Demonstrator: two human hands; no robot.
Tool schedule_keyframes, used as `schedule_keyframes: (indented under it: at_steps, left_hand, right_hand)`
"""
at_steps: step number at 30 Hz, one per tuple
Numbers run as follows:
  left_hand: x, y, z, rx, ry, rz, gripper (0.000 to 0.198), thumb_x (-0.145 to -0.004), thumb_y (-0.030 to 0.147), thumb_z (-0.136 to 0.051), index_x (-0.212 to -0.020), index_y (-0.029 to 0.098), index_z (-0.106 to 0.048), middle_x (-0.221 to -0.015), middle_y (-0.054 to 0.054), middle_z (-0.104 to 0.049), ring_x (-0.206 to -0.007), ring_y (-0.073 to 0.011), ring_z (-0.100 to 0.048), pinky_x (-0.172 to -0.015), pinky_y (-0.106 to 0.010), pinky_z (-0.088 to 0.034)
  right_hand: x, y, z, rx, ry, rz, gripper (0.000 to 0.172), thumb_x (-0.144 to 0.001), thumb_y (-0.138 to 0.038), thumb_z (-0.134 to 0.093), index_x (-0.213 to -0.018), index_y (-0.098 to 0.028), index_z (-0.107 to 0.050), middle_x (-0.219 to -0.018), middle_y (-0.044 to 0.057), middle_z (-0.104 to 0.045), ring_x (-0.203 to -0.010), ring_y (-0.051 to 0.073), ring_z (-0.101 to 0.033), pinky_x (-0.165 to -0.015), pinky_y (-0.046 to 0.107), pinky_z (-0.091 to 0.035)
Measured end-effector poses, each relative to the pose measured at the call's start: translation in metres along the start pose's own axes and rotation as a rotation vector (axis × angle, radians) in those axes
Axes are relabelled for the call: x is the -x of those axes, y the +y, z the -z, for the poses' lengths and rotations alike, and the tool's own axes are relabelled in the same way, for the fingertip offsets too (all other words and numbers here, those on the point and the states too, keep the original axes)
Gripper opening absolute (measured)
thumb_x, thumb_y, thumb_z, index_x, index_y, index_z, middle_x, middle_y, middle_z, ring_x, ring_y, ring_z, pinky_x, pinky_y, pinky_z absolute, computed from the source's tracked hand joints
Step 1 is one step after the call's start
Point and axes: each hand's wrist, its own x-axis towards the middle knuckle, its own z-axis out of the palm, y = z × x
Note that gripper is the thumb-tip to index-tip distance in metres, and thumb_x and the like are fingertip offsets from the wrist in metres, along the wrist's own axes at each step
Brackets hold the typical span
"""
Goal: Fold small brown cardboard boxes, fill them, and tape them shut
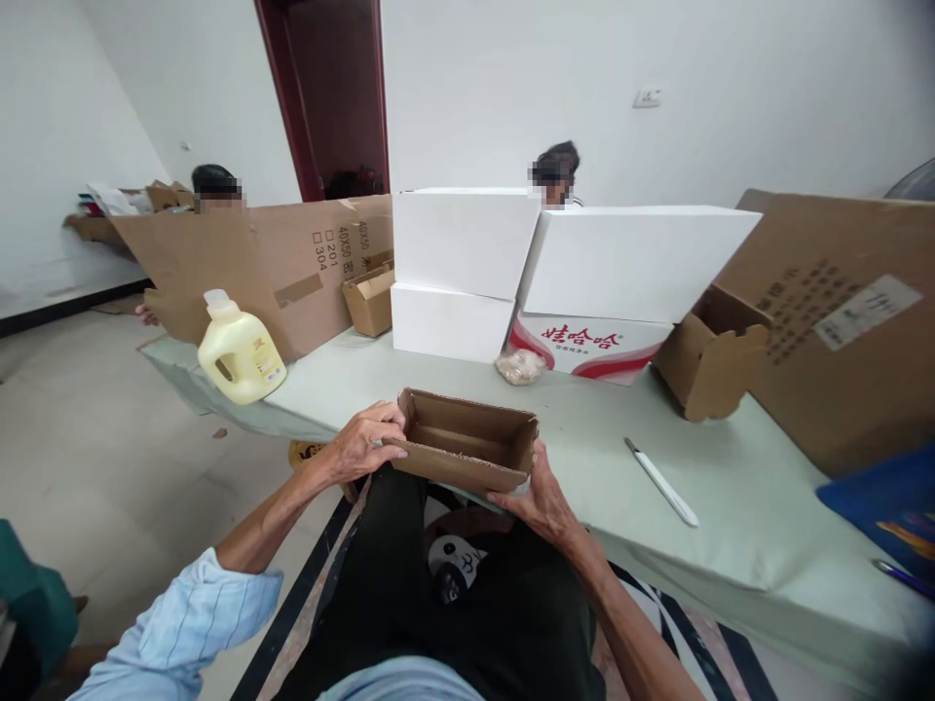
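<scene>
Across lower half: cloth-covered table, pale green. Along its far side: brown cardboard panels flanking stacked white boxes. At table's near edge, center: open-topped corrugated cardboard box, held at both ends. Left hand: half closed, gripping left end. Right hand: half closed, gripping right end, thumb low on near wall. Right of box, well apart: white-handled craft knife.

A pale yellow jug stands at the left of the desk, white boxes are stacked at its far side, and a small bag lies before them. A blue packet lies at right; on the far wall is a socket.
</scene>
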Motion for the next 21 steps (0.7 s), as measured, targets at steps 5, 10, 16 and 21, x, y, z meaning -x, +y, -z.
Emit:
schedule_keyframes:
  at_steps: [5,10,16,21]
  left_hand:
    - [0.012,-0.006,-0.008,-0.016,0.197,0.047,0.051,-0.092,0.023,-0.071,-0.142,0.027,-0.061,-0.146,-0.013,-0.057,-0.125,-0.0280,-0.062,-0.099,-0.042,-0.059]
    - [0.038,-0.010,-0.035,-0.215,0.089,0.004,0.114,-0.076,0.014,-0.088,-0.167,0.032,-0.022,-0.171,-0.019,-0.032,-0.156,-0.0394,-0.039,-0.120,-0.058,-0.046]
    - [0.041,-0.017,-0.057,-0.433,-0.078,-0.074,0.124,-0.072,0.014,-0.093,-0.168,0.032,-0.016,-0.175,-0.024,-0.025,-0.160,-0.0435,-0.031,-0.119,-0.061,-0.044]
    - [0.022,-0.029,-0.051,-0.384,0.003,-0.198,0.107,-0.078,0.014,-0.084,-0.165,0.027,-0.025,-0.169,-0.023,-0.035,-0.154,-0.0432,-0.040,-0.122,-0.060,-0.042]
  right_hand:
    - [0.008,-0.006,-0.007,-0.086,0.086,0.013,0.125,-0.075,-0.059,-0.085,-0.169,-0.030,-0.009,-0.166,0.016,-0.029,-0.154,0.038,-0.033,-0.127,0.060,-0.032]
    - [-0.002,-0.012,0.001,-0.335,0.130,-0.318,0.117,-0.079,-0.068,-0.076,-0.169,-0.027,-0.013,-0.158,0.018,-0.043,-0.140,0.035,-0.053,-0.110,0.054,-0.053]
    - [-0.017,-0.026,0.021,-0.544,-0.021,-0.617,0.064,-0.089,-0.070,-0.064,-0.138,-0.028,-0.059,-0.146,0.014,-0.061,-0.120,0.031,-0.067,-0.076,0.036,-0.064]
    - [-0.014,-0.031,0.026,-0.647,-0.155,-0.730,0.065,-0.092,-0.080,-0.053,-0.126,-0.025,-0.065,-0.120,0.014,-0.074,-0.094,0.028,-0.073,-0.063,0.035,-0.063]
